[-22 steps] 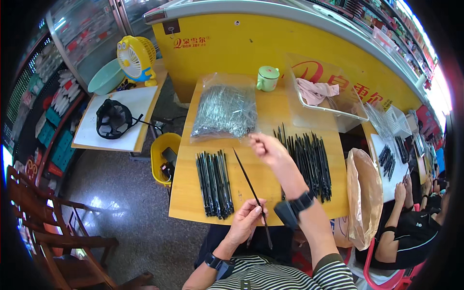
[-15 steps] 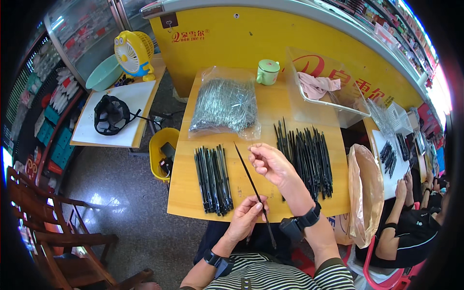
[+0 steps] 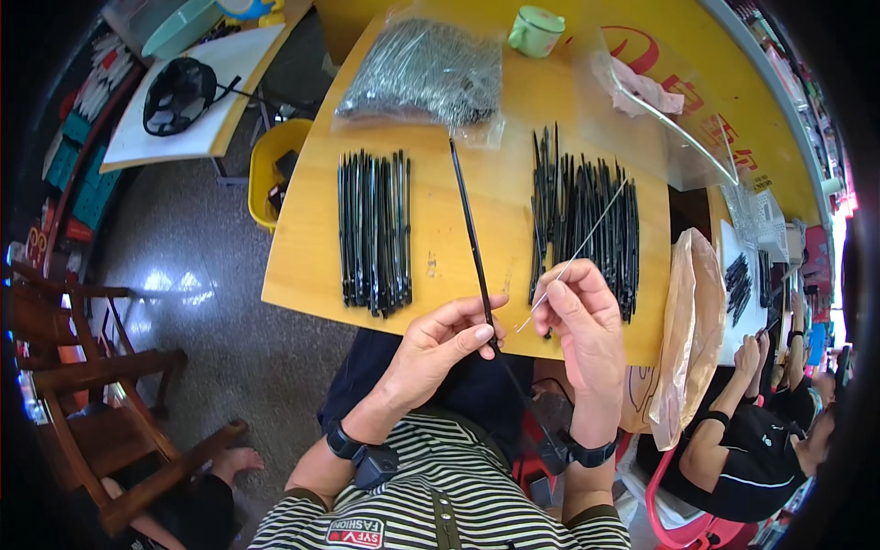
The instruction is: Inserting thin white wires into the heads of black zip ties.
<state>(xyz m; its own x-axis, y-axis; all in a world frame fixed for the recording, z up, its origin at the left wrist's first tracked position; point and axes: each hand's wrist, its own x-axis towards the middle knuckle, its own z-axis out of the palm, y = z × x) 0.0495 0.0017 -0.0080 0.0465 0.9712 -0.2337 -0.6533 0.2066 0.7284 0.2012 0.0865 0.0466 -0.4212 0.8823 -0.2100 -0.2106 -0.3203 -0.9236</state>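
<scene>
Slender black rod with a tapering upper part (image 3: 469, 225) is slanting over the near edge of the yellow-brown wooden bench (image 3: 440, 206), its upper tip pointing towards the clear plastic bag of thin silvery wires (image 3: 426, 69). The left hand (image 3: 440, 348) is gripping it low down, the thumb closing against the fingers; the rod's lower end is fading into dark clothing. The right hand (image 3: 582, 321) is pinching a thin, straight silvery wire (image 3: 591, 229) between thumb and fingertips, the other fingers curling loosely, and is staying apart from the rod. The wire is tilting up across the right-hand pile of black rods (image 3: 596, 220). A neater row of glossy black rods (image 3: 374, 234) is lying to the left. Beyond, a pale green lidded cup (image 3: 536, 32) is standing beside the bag.
</scene>
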